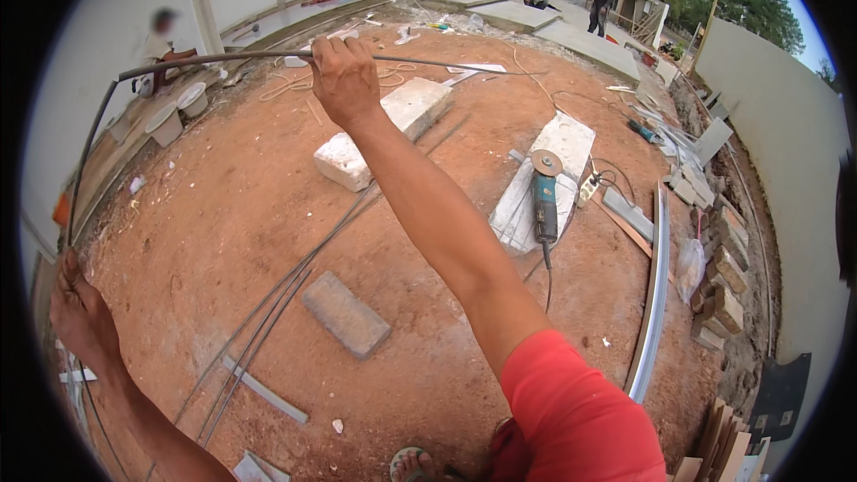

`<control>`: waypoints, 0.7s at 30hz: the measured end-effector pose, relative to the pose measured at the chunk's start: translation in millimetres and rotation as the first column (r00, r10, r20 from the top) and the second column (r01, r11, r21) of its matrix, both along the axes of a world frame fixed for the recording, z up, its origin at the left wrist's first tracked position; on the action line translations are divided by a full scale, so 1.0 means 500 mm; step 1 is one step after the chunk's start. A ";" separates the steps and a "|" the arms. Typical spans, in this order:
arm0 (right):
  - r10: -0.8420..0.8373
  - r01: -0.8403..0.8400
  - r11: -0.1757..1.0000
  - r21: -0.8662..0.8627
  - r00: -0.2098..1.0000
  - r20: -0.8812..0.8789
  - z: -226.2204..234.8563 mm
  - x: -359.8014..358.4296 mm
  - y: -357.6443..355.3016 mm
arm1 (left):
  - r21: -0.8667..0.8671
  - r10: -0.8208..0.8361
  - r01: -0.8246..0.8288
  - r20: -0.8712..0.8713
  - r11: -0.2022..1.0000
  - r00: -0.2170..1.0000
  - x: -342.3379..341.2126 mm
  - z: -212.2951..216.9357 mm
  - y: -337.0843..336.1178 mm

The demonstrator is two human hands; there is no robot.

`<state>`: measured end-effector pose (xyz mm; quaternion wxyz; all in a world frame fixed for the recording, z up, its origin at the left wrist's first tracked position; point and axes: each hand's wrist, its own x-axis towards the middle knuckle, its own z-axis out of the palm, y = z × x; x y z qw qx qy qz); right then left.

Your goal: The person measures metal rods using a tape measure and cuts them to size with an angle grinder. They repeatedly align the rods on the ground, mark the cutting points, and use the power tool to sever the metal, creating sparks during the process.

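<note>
A long thin dark steel rod [210, 59] is held up in both my hands, with a sharp bend at the upper left. My right hand [344, 80] is closed round its upper stretch, and the rod's free end reaches on to the right. Lower down at the far left, my left hand [85, 312] grips the length below the bend, which runs on past it. Beneath my arms, several similar rods [286, 290] lie on the red soil, partly across a long pale block [384, 138]. A grey block [346, 314] sits beside them.
At the right, an angle grinder [545, 205] rests on a white slab [571, 143] near a power strip [587, 189]. A long metal channel [650, 295], stacked bricks [723, 295] and walls flank the yard. Buckets [165, 125] and a seated person [159, 49] are at left; others stand far back.
</note>
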<state>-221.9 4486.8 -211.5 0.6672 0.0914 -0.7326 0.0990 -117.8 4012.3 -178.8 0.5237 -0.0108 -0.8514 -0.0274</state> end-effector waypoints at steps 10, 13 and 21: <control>0.241 -0.296 0.953 0.059 0.863 0.444 -0.132 0.086 0.018 | 0.539 -0.529 0.234 0.496 0.809 0.688 0.138 -0.110 -0.035; 0.168 -0.265 0.956 0.123 0.844 0.509 -0.196 0.123 0.050 | 0.617 -0.604 0.098 0.704 0.781 0.374 0.173 -0.112 -0.032; -0.205 -0.524 0.732 0.435 0.439 0.875 -0.532 0.190 -0.033 | 0.458 -0.445 0.112 0.887 0.882 -0.124 0.209 -0.541 -0.217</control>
